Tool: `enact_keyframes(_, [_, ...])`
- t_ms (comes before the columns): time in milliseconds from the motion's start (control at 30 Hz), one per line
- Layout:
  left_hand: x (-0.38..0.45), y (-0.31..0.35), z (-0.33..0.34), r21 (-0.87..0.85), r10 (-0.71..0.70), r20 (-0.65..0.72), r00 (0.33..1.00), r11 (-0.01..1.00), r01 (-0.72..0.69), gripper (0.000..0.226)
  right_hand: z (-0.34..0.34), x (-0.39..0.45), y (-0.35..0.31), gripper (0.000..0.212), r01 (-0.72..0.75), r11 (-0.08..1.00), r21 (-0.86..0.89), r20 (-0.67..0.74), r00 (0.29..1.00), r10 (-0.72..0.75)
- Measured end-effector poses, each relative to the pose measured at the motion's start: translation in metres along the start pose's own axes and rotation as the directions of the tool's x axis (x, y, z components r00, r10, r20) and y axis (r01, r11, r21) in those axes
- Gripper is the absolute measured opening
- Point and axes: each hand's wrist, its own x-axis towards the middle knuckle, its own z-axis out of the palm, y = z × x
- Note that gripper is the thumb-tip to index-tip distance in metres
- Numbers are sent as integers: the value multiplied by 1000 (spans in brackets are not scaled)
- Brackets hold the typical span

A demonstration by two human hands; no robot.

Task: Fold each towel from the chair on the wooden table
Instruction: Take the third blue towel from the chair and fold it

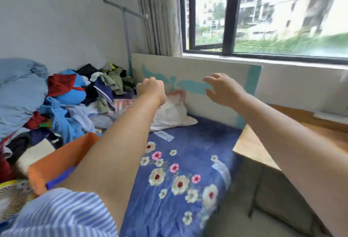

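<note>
Both my arms stretch out over a bed. My left hand point(151, 90) is curled into a fist and holds nothing that I can see. My right hand point(223, 90) hangs in the air with its fingers spread and relaxed, empty. The wooden table point(250, 146) stands at the right, under my right forearm, and only its near corner and edge show. No chair and no towel can be made out with certainty. The picture is blurred.
A bed with a blue flowered sheet point(178, 170) fills the middle. A heap of clothes point(75, 103) and a blue duvet point(17, 90) lie at the left, an orange cloth point(60, 157) nearer. A white pillow point(171, 114) leans on a painted board point(197, 78) under the window point(263, 14).
</note>
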Motion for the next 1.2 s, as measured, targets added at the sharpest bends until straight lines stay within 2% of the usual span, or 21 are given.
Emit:
enact_keyframes(100, [-9,88,-11,-21,168,-6,986,986,-168,36,-36,-56,63,42,-145,987,-67,-13,989,145])
enact_keyframes(233, [-47,229,-34,-71,413,-21,910,908,-414,38,-84,-159,154,43,-383,913,-136,-19,923,385])
enact_keyframes(300, [-68,296,-47,-91,493,-40,869,865,-494,38,-107,-208,193,44,-487,860,-151,-23,872,490])
enact_keyframes(467, [-129,442,-86,-153,634,-92,768,753,-640,38,-161,-310,276,43,-621,760,-189,-13,776,631])
enact_keyframes(533, [-161,508,-105,-197,675,-133,726,700,-687,37,-189,-358,317,44,-658,720,-221,-48,745,665])
enact_keyframes(800, [-224,641,-129,-232,779,-191,597,556,-798,36,-228,-449,411,42,-759,622,-193,-115,647,754])
enact_keyframes(1000, [-217,726,-137,-238,803,-241,544,495,-836,34,-236,-474,488,42,-817,544,-191,-152,572,806])
enact_keyframes(1200, [-163,816,-118,-303,815,-239,527,453,-838,31,-229,-470,582,41,-848,506,-161,-153,527,836])
